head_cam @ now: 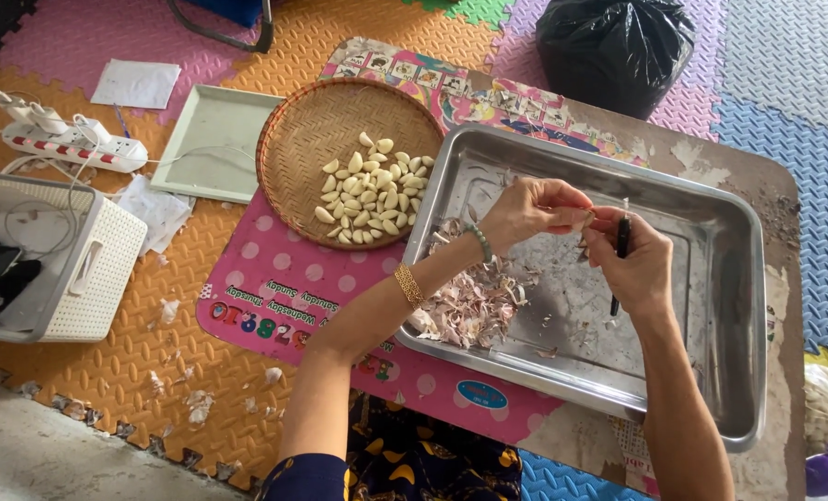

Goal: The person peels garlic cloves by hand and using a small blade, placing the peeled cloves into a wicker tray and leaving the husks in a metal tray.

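Over a large steel tray (711, 371), my left hand (528, 211) pinches a small garlic clove (587, 217) between thumb and fingers. My right hand (635, 260) grips a thin black-handled knife (621, 249), its blade tip against the clove. A heap of papery garlic skins (474, 299) lies in the tray's left part under my left wrist. Left of the tray, a round woven basket (307, 139) holds several peeled white cloves (373, 190).
The low table has a pink dotted cover (265, 278). On the foam floor mats lie a pale green tray (211, 139), a white plastic basket (80, 269), a power strip (70, 144), scattered skins (191, 404) and a black bag (615, 46).
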